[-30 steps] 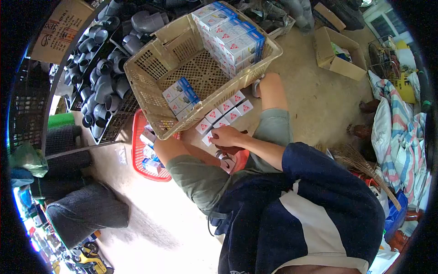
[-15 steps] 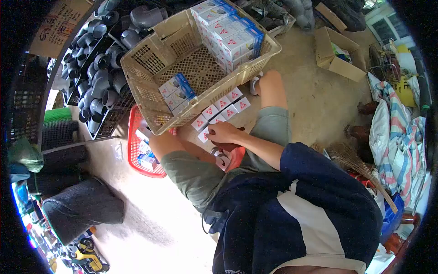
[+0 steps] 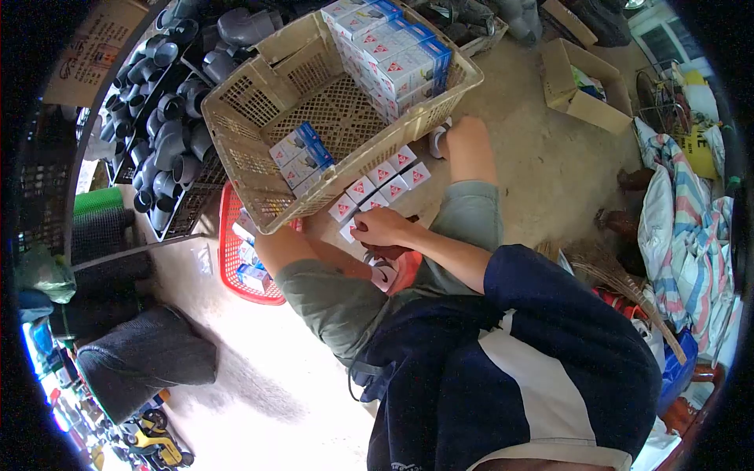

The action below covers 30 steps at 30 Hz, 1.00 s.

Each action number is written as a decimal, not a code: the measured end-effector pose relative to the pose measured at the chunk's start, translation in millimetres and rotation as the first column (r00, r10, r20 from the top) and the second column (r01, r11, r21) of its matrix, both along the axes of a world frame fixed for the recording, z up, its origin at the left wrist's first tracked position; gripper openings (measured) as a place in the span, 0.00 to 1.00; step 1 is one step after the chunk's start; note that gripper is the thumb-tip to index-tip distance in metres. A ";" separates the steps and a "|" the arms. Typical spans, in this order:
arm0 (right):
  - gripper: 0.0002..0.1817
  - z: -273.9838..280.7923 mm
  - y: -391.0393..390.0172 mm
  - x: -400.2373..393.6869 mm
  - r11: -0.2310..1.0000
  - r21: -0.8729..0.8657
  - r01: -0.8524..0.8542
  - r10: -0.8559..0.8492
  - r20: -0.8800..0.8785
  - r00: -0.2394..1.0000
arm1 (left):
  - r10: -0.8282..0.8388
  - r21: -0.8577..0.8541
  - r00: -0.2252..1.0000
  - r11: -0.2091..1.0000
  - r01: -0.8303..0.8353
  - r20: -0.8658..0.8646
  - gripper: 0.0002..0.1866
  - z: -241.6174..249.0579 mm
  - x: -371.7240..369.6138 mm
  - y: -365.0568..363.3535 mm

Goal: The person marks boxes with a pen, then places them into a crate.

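Observation:
My right hand [image 3: 381, 226] has its fingers bent and drawn together over the near end of a double row of small white boxes with red marks [image 3: 394, 188]. Its fingertips are at the nearest box [image 3: 347, 231]; what they hold, if anything, is hidden. A small dark tip shows beside the wrist. Under this hand is a shaded shape that may be part of my left hand, but its fingers cannot be made out. The boxes stand on the floor against a large beige plastic crate [image 3: 377, 165], which holds stacked blue-and-white boxes [image 3: 400, 63] and a short row of similar boxes [image 3: 301, 157].
A red basket [image 3: 228, 235] with some boxes stands beside my left knee. Grey pipe elbows [image 3: 169, 141] fill black crates at left. An open cardboard box [image 3: 577, 106], a straw broom [image 3: 628, 286] and striped sacks [image 3: 675, 235] lie to the right.
The view has shifted very slightly, with the crate a little further left. My right hand stays at the near end of the white boxes; nothing else has visibly moved.

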State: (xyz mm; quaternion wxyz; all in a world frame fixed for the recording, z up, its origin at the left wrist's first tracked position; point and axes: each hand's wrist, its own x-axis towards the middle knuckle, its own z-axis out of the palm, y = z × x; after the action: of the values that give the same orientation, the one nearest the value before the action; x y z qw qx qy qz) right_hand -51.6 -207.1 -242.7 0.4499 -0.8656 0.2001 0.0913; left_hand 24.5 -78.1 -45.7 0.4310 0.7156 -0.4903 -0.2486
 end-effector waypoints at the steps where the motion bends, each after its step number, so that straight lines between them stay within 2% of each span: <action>1: 0.19 0.1 0.2 2.1 1.000 0.004 0.010 -0.010 0.004 1.000 | -0.001 0.001 1.000 1.000 0.001 0.002 0.26 0.8 -0.2 -0.2; 7: 0.18 13.8 -1.2 2.4 1.000 0.004 -0.014 0.014 0.007 1.000 | 0.006 0.004 1.000 1.000 -0.006 0.016 0.26 5.6 0.8 -5.6; 11: 0.19 18.6 -1.6 2.5 1.000 0.014 -0.024 0.023 0.027 0.999 | 0.052 -0.029 0.996 0.998 -0.050 0.078 0.26 34.3 8.2 -8.4; 15: 0.18 30.9 -4.3 6.0 0.999 0.010 -0.040 0.039 0.119 0.992 | 0.236 -0.166 0.944 0.965 -0.201 0.230 0.26 100.3 33.2 -14.5; 18: 0.17 42.4 -6.2 9.3 0.999 0.045 -0.025 0.020 0.108 0.994 | 0.435 -0.284 0.839 0.892 -0.352 0.327 0.26 147.8 58.8 -35.5; 20: 0.17 45.5 -6.7 10.6 0.999 0.018 -0.045 0.042 0.114 0.993 | 0.452 -0.146 0.799 0.890 -0.431 0.396 0.26 148.0 81.5 -62.9; 21: 0.17 48.1 -7.6 10.1 0.999 0.032 -0.042 0.038 0.123 0.992 | 0.432 -0.023 0.783 0.881 -0.473 0.448 0.26 138.4 96.3 -76.9; 22: 0.16 52.5 -8.1 8.3 0.998 0.046 -0.043 0.037 0.132 0.991 | 0.288 0.166 0.809 0.891 -0.422 0.513 0.26 114.1 114.2 -90.6; 23: 0.16 66.6 -11.6 2.0 0.998 0.059 0.036 -0.051 0.282 0.958 | -0.018 0.236 0.800 0.959 -0.156 0.600 0.27 54.3 161.1 -87.2; 24: 0.15 61.0 -12.9 3.8 1.000 0.015 -0.019 0.014 0.259 0.966 | -0.170 0.319 0.736 0.946 -0.066 0.656 0.27 13.5 169.5 -105.6; 25: 0.15 63.4 -12.9 3.5 1.000 0.030 0.007 -0.014 0.254 0.967 | -0.243 0.489 0.870 0.873 0.003 0.428 0.36 -25.1 185.8 -117.6; 27: 0.15 62.9 -19.2 1.7 0.998 0.039 0.053 -0.062 0.308 0.949 | -0.237 0.532 0.918 0.846 0.035 0.317 0.40 -95.1 202.7 -134.1; 29: 0.15 63.6 -26.4 0.1 0.994 0.087 0.064 -0.085 0.257 0.963 | -0.352 0.604 0.850 0.796 0.051 0.392 0.44 -185.1 251.5 -121.8; 30: 0.15 64.6 -31.5 0.3 0.992 0.109 0.070 -0.094 0.232 0.968 | -0.408 0.636 0.809 0.770 0.055 0.424 0.46 -204.8 268.7 -122.2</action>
State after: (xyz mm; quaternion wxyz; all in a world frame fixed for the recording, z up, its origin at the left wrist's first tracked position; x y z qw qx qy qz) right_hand -51.2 -238.7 -178.2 0.5165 -0.8377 0.1760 -0.0213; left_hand 293.2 -200.2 -250.5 -0.0077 0.7843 -0.5756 -0.2313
